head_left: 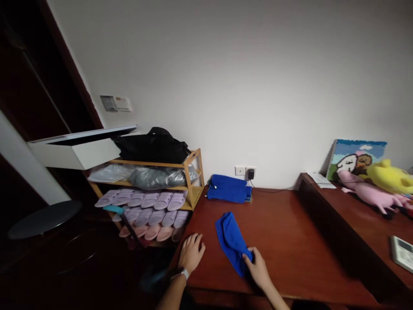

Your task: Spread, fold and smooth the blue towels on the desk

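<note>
A folded blue cloth (231, 239) lies on the reddish-brown wooden table (284, 249). My right hand (257, 265) grips its right end, thumb and fingers closed on the fabric. To the left, my left hand (191, 252) rests on the table's left edge with its fingers spread and nothing in them. A watch shows on that wrist. Farther back, a folded blue cloth stack (228, 188) lies by the wall, apart from both hands.
Left of the table stands a wooden shoe rack (193, 193) with several slippers and a black bag (155, 146) on top. A plugged-in charger (251, 173) trails a cable along the wall. At right, a raised ledge holds plush toys (371, 191) and a calculator-like device (402, 253).
</note>
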The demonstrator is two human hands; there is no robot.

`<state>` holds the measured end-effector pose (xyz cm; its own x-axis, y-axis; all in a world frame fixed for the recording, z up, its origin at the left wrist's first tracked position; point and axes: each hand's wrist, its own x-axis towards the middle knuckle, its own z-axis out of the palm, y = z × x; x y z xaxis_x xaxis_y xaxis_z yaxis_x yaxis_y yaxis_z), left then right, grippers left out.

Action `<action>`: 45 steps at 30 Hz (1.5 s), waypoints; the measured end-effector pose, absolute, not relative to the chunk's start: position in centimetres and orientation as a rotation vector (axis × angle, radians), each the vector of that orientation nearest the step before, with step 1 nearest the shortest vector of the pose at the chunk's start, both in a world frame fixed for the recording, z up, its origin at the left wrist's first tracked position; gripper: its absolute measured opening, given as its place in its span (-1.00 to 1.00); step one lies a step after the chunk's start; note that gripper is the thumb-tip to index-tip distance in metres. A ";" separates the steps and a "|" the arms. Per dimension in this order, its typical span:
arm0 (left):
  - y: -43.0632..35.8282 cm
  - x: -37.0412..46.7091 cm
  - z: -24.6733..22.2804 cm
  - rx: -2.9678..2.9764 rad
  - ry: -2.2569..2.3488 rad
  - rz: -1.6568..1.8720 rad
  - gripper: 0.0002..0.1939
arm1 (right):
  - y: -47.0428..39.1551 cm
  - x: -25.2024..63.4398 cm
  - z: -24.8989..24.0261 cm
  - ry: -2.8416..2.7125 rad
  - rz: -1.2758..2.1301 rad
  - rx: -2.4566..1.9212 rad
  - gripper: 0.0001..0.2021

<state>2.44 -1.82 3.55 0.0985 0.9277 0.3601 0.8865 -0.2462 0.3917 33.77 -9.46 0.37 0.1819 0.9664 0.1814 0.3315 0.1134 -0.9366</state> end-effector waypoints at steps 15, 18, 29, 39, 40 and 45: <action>-10.4 15.3 4.2 2.047 1.311 0.817 -0.42 | -13.1 34.0 1.5 -1.071 1.146 -1.210 -0.55; -11.1 14.3 4.4 2.030 1.229 0.808 -0.34 | -13.8 33.5 1.3 -1.104 1.057 -1.234 -0.62; -10.3 15.5 9.1 1.876 1.117 0.905 -0.69 | -12.9 34.1 4.6 -1.065 0.926 -1.146 -0.43; -11.0 20.8 15.3 1.585 0.998 1.123 -0.59 | -12.3 34.2 9.2 -0.831 0.787 -1.075 -0.44; -11.3 21.1 15.6 1.549 1.003 1.135 -0.59 | -12.5 34.2 9.7 -0.809 0.704 -1.100 -0.45; -13.1 22.0 16.5 1.392 0.959 1.197 -0.63 | -15.0 34.1 12.1 -1.031 0.490 -1.128 -0.63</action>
